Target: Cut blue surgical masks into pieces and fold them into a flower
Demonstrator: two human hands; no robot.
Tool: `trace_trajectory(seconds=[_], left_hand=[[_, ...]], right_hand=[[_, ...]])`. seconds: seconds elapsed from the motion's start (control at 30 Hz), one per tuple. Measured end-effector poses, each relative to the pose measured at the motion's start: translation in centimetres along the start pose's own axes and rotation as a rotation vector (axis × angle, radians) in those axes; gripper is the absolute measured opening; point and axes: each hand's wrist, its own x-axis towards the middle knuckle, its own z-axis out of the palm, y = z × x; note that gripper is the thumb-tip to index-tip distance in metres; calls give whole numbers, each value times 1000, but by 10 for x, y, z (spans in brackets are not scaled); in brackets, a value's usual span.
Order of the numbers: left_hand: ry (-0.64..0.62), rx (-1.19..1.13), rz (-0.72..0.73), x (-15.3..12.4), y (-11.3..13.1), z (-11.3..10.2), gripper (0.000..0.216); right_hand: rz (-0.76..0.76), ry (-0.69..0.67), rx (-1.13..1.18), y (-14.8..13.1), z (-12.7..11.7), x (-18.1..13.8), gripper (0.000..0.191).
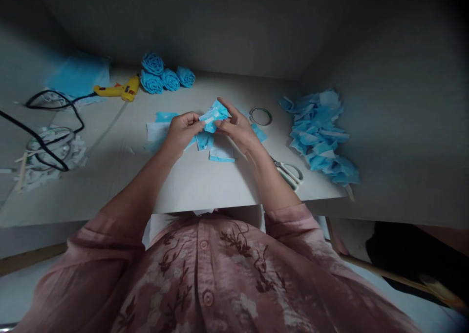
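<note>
A crumpled piece of blue and white paper (pixel 214 114) is held above the middle of the table between both hands. My left hand (pixel 184 130) pinches its left side with thumb and fingertips. On the other side, my right hand (pixel 238 129) grips it between the thumb and a raised forefinger. Beneath the hands lie several cut blue and white pieces (pixel 222 154), partly hidden by my fingers and arms. Scissors (pixel 289 173) with pale handles rest beside my right forearm, their blades partly covered. A roll of tape or ring (pixel 261 116) lies just right of my right hand.
Several finished blue paper roses (pixel 161 74) sit at the back. Left of them is a yellow glue gun (pixel 119 90), its black cord (pixel 44 145) looping over white scraps. A blue sheet stack (pixel 79 74) lies back left. Crumpled blue pieces (pixel 318 133) line the right side.
</note>
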Motion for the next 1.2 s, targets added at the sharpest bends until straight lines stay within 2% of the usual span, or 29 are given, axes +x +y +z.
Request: trace_trajectory(seconds=[0.3, 0.4, 0.5, 0.67, 0.83, 1.2], left_hand=[[-4, -96, -14, 1, -6, -1, 14], [97, -117, 27, 2, -4, -2, 14], [194, 24, 165, -1, 0, 1, 16], [136, 308, 288, -10, 0, 4, 9], [136, 427, 295, -9, -4, 2, 5], [128, 456, 293, -8, -3, 1, 4]], right_hand=[[-46, 102, -32, 10, 0, 6, 80], [-90, 115, -103, 11, 0, 8, 81], [-107, 125, -178, 12, 3, 8, 84], [-92, 129, -235, 10, 9, 4, 86], [-64, 148, -324, 5, 13, 1, 84], [-134, 151, -403, -1, 16, -5, 78]])
